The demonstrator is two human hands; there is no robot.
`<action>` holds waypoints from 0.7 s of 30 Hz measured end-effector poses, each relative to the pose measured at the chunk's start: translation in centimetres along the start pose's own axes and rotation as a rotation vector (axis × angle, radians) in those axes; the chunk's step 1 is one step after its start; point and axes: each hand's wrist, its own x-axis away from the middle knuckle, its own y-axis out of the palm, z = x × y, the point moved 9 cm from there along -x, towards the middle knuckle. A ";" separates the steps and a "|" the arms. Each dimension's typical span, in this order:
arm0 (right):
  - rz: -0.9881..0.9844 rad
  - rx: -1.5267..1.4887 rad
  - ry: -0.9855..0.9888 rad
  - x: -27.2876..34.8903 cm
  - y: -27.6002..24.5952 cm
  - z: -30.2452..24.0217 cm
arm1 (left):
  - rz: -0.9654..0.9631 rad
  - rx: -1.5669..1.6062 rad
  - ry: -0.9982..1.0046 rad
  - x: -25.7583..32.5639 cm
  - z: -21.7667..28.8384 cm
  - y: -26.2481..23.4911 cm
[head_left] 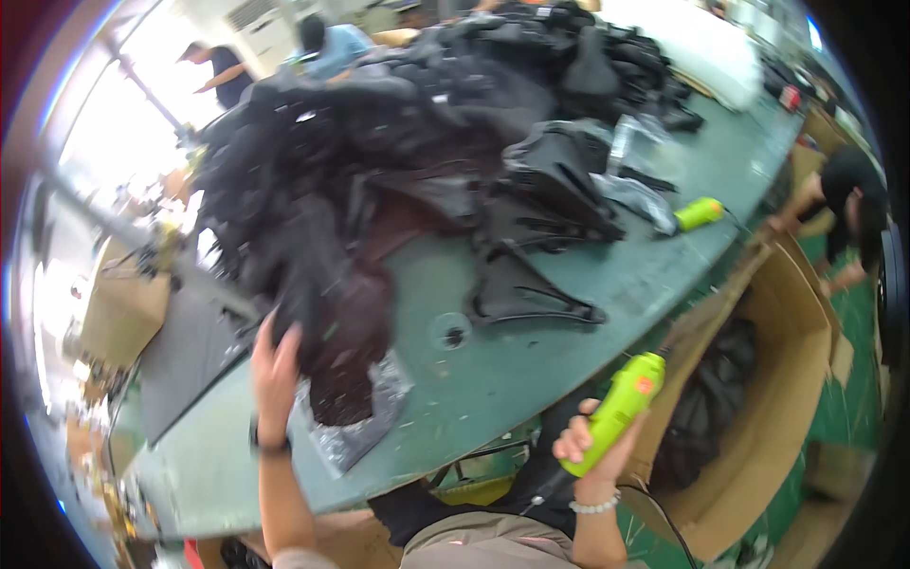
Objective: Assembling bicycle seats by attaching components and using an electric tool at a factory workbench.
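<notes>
My right hand (607, 448) is wrapped around a lime-green handheld power tool (621, 408) with a slim dark tip, over the near edge of the table. My left hand (275, 375) is at the left end of a big pile of black, soft-looking pieces (322, 142). Its fingers are apart, and the fingertips meet the pile's edge; whether they touch it is blurred. Beside that hand a dark reddish-brown piece (346, 379) lies partly over a clear plastic bag (370, 431). Black triangular shells, shaped like bicycle saddle bases (526, 289), lie right of centre.
The green table (427, 379) has a round fitting (453, 332) in its top. A second lime-green tool (700, 214) lies near the right edge. An open cardboard box (787, 408) with black pieces stands at the right. A person (844, 204) bends beyond it; others are at the back.
</notes>
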 end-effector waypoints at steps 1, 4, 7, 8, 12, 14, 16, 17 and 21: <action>0.017 0.026 0.044 -0.3 0.1 0.9 | 0.078 0.109 -0.074 5.0 -1.0 -2.1; 0.029 0.021 0.090 -1.2 -0.2 2.0 | 0.131 0.468 -0.590 20.2 -5.8 -0.7; -0.055 0.028 0.165 -1.8 0.7 3.6 | 0.261 0.658 -1.111 32.2 -5.0 2.1; -0.072 0.029 0.181 -2.1 1.1 4.3 | 0.309 0.699 -1.128 33.6 -4.5 3.1; -0.039 0.126 0.119 -1.4 3.3 4.6 | 0.254 0.788 -1.110 32.7 -2.9 9.8; -0.108 0.110 0.139 -1.3 4.0 5.0 | 0.175 0.847 -1.071 31.2 -1.9 13.4; -0.175 0.116 0.127 -0.8 4.1 4.8 | 0.079 1.010 -1.112 30.7 -0.8 16.3; -0.172 0.135 0.127 -0.4 3.8 4.6 | 0.017 1.143 -1.142 30.2 -0.1 17.6; -0.138 0.147 0.101 -0.5 3.0 3.6 | -0.549 0.903 -1.040 29.9 1.2 17.7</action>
